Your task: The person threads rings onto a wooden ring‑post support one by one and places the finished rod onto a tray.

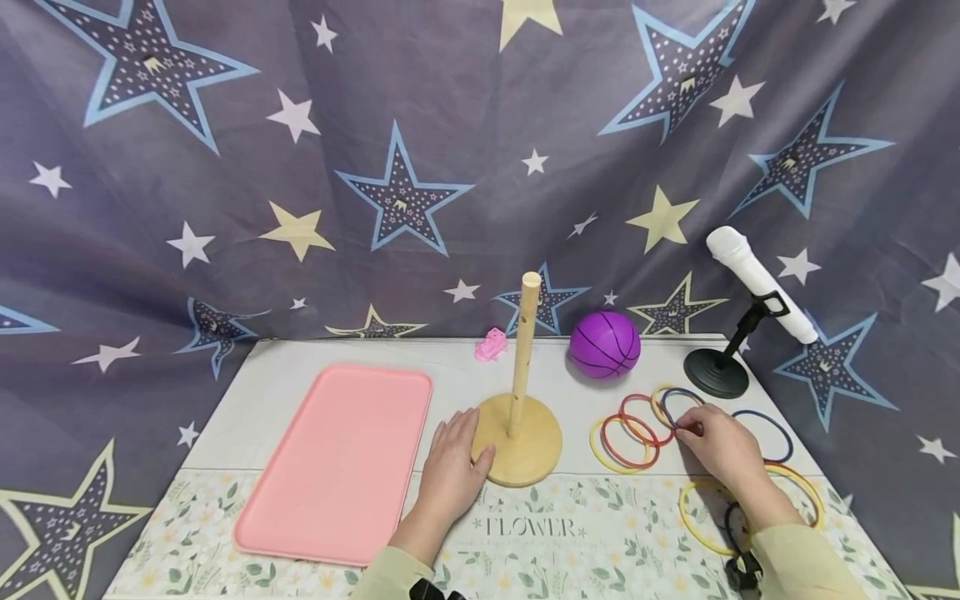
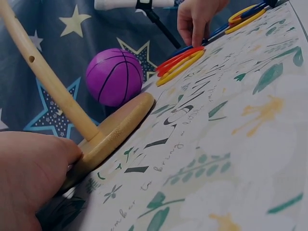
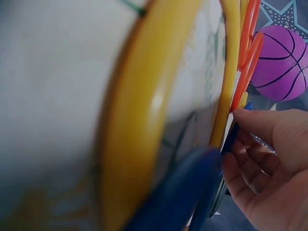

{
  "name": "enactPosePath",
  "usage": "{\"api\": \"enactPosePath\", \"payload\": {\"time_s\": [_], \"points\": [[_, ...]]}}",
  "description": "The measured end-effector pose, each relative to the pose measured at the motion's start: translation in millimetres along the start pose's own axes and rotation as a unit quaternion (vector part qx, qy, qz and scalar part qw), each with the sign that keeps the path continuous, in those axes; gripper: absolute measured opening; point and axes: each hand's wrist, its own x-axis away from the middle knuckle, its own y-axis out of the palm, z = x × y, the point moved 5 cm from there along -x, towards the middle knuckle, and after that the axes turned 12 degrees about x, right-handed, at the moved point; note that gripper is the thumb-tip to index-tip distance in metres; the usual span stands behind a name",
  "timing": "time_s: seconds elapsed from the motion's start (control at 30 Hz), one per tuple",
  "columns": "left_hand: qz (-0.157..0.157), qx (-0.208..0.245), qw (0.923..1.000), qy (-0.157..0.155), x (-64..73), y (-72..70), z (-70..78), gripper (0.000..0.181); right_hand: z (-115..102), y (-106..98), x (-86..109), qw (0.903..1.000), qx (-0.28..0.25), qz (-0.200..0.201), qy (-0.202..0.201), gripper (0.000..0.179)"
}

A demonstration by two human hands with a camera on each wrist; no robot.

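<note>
My right hand (image 1: 723, 450) pinches the edge of a blue ring (image 1: 684, 391) between thumb and fingers, at the right of the table. Beside it lie overlapping red rings (image 1: 636, 396) and yellow rings (image 1: 592, 442). My left hand (image 1: 452, 471) lies on the table at the left of a wooden ring-toss stand, its fingers extended and its thumb at the edge of the round base (image 1: 536, 467). The stand's upright peg (image 1: 523, 358) carries no ring. In the left wrist view that thumb meets the base, while the other fingers are mostly hidden.
A pink tray (image 1: 337, 467) lies at the left. Behind the stand are a small pink toy (image 1: 491, 344) and a purple ball (image 1: 604, 345). A white microphone (image 1: 765, 279) on a black stand is at the back right. More yellow rings (image 1: 684, 508) and a blue ring (image 1: 787, 437) lie around my right forearm.
</note>
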Motion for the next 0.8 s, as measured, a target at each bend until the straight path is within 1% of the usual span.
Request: {"api": "enactPosePath", "payload": {"time_s": [0.2,0.47,0.63,0.8], "points": [[-0.005,-0.003,0.9999,0.009,2.8,0.3,0.5,0.065,-6.5,-4.1,4.9,0.9996,0.008,0.025,-0.004,0.006],[-0.01,-0.025,0.9996,0.008,4.3,2.5,1.4,0.064,-18.7,-24.8,17.4,0.997,0.003,0.077,0.003,0.013],[-0.008,-0.029,0.9995,0.005,4.9,1.8,1.8,0.063,-27.0,-41.3,22.7,0.9912,-0.012,0.132,0.0,0.014],[-0.007,-0.031,0.9995,0.004,4.2,1.8,1.8,0.064,-37.4,-59.3,24.9,0.9817,-0.041,0.186,-0.002,0.012]]}}
